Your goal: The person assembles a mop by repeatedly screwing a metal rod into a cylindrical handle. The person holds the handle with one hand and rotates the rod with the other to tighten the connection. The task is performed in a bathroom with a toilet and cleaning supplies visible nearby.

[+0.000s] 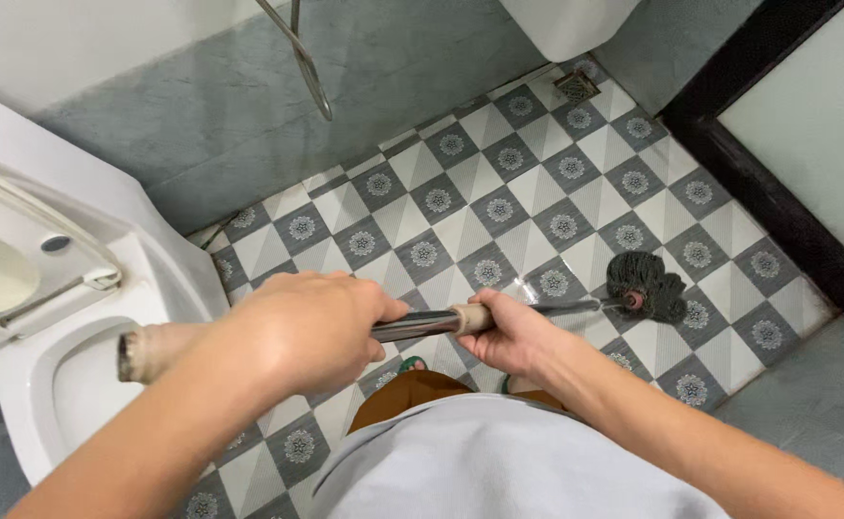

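Closest to the camera, a pale grey shirt (499,461) and a strip of brown trousers (422,389) fill the bottom of the view. Just above them, both hands close around a mop handle (412,327) that lies nearly level across the body. The left hand (307,332) wraps the handle near its butt end, its grip pressed fully around the shaft, with the tan end cap (148,351) sticking out to the left over the toilet bowl (66,384). The right hand (508,332) clamps the tan sleeve further along, fingers curled under it.

From the right hand, the handle's long axis runs rightward and away, a bare metal stretch ending at the dark grey mop head (645,286), which rests on the patterned floor tiles (499,207). The right hand is therefore the nearer one to the mop head; the left sits well back.

Further off, a floor drain (576,86) lies near the far wall, and a dark door frame (758,183) borders the tiles on the right.
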